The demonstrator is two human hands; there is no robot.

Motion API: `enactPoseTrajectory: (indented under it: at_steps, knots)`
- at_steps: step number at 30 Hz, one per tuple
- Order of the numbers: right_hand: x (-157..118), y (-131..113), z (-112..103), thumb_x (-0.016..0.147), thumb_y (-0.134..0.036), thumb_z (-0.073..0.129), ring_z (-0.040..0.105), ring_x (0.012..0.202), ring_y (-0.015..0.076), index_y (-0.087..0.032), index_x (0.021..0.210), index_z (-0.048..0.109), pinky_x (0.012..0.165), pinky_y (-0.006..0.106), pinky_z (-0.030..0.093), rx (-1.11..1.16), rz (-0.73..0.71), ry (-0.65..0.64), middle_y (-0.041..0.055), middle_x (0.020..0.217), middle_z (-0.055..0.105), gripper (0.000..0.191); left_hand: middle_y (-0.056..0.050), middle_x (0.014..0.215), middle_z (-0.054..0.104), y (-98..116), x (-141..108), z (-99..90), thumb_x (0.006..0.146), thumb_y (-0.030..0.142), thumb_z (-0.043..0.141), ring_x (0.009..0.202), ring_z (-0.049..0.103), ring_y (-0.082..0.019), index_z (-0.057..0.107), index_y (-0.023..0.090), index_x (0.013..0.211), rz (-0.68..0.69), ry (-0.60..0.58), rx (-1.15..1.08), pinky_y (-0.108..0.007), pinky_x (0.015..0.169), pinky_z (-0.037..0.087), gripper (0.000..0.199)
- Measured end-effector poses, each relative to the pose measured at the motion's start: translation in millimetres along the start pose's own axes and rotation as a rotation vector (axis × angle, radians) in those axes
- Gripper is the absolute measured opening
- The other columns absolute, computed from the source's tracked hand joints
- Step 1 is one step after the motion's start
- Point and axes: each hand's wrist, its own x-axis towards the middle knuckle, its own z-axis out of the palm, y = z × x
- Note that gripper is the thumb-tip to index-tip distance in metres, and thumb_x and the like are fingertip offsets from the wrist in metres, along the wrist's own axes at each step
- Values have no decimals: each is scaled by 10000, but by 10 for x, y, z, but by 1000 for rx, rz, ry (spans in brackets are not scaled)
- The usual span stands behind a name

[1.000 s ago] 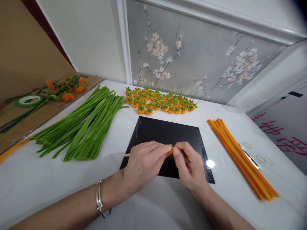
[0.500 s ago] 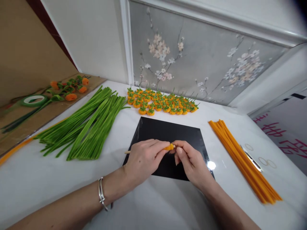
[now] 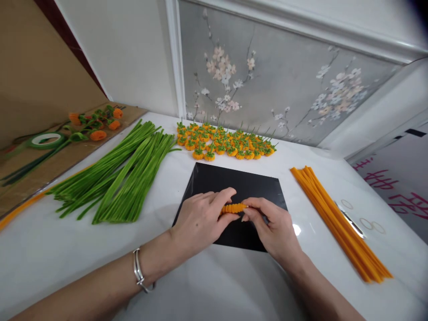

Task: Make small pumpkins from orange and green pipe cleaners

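An orange pipe cleaner coil (image 3: 234, 208), wound into tight rings, lies level between my hands above a black board (image 3: 239, 178). My left hand (image 3: 200, 218) is curled round the coil's left end, with thumb and forefinger parted on either side of it. That end, and whatever is inside it, is hidden in the palm. At the coil's right tip, my right hand (image 3: 272, 225) pinches with thumb and forefinger. Green pipe cleaners (image 3: 130, 178) lie in a large bunch to the left, and straight orange pipe cleaners (image 3: 337, 223) to the right.
Behind the board stand many small orange pumpkin-like pieces (image 3: 230, 145) with green tops and stems. Green tape (image 3: 47, 140) and orange flowers (image 3: 98, 135) lie on cardboard at far left. A silver pen-like tool (image 3: 352, 225) and several thin rings (image 3: 366, 224) lie at right.
My left thumb and forefinger have spread apart, exposing more of the orange coil. The pale stick that jutted out left of my left hand no longer shows. My right hand stays at the right tip.
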Motion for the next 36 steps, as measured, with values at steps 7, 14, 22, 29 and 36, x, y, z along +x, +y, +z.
enactPoseTrajectory:
  at_steps: [7,14,22,29,36]
  knots:
    - [14,87,-95,899,-246,529,641,646,122,-226,923,641,641,228,498,-54,83,107,-28,707,672,116,9,929,713,-110,75,-46,790,316,682,785,682,-225,576,235,1084,-124,-181,-22,-311,631,481,323]
    - [85,163,-256,879,-319,544,637,644,143,-213,920,643,629,244,507,-43,228,152,-13,676,670,151,40,891,700,-178,134,-73,854,219,600,721,642,-120,632,226,998,-164,-174,-382,-222,654,467,148]
    - [72,164,-174,875,-310,554,613,598,143,-201,873,650,587,250,493,50,210,-48,-7,648,641,146,40,865,723,-162,92,-60,879,200,566,724,667,-133,656,223,965,-7,-79,-183,-239,650,455,126]
    - [49,131,-85,877,-265,547,581,574,127,-215,864,658,541,234,477,-10,112,-55,-12,689,641,123,20,775,725,-127,56,-24,918,229,514,657,669,-137,646,200,932,98,-38,-84,-256,631,447,137]
    - [78,134,-288,857,-271,587,636,637,148,-226,845,679,614,262,516,-129,37,40,-2,755,696,103,0,982,727,-194,160,-176,737,351,734,766,688,-161,656,228,1076,-183,-177,-410,-249,691,530,369]
